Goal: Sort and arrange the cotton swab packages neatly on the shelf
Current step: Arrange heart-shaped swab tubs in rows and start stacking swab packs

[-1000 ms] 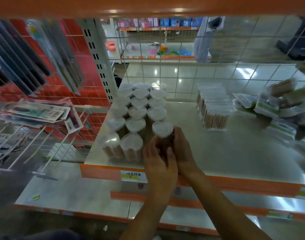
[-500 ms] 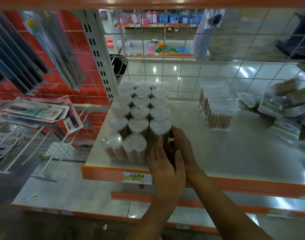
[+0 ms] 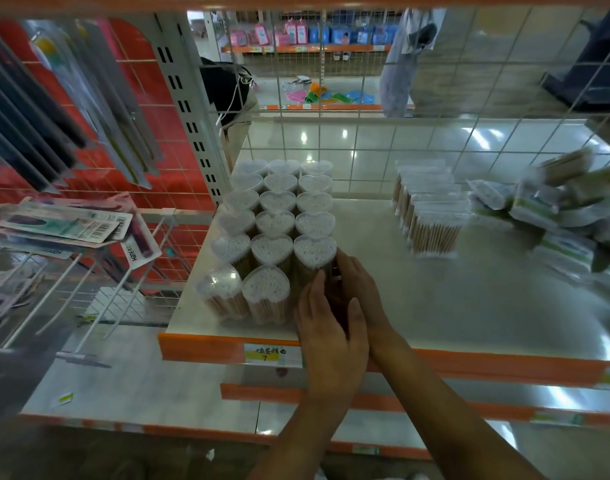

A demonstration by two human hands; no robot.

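Store shelf (image 3: 435, 306): pale, smooth deck with an orange front lip, a white wire grid (image 3: 366, 150) behind it and a glossy tiled aisle beyond.

- At 9 o'clock, off the shelf: flat carded packs (image 3: 71, 226) lying on a wire rack.
- At 11 o'clock from the hands: heart-shaped tubs (image 3: 276, 221), clear rigid plastic, white swab tips showing on top. They stand upright and touching in three columns, probably so the lobes nest without gaps.
- At centre: front tub (image 3: 314, 249), heading the right column.
- Left hand (image 3: 328, 337): fingers nearly straight, flat against the tub's near face, apparently pushing it into line.
- Right hand (image 3: 362, 292): cupped on the tub's 3 o'clock flank. How far its fingers wrap is hidden.
- At 1 o'clock: a row of flat packs (image 3: 431, 216), wooden sticks in film, standing on edge.
- At 3 o'clock: loose pile (image 3: 546, 216) of soft bagged packs, blurred, unsorted.
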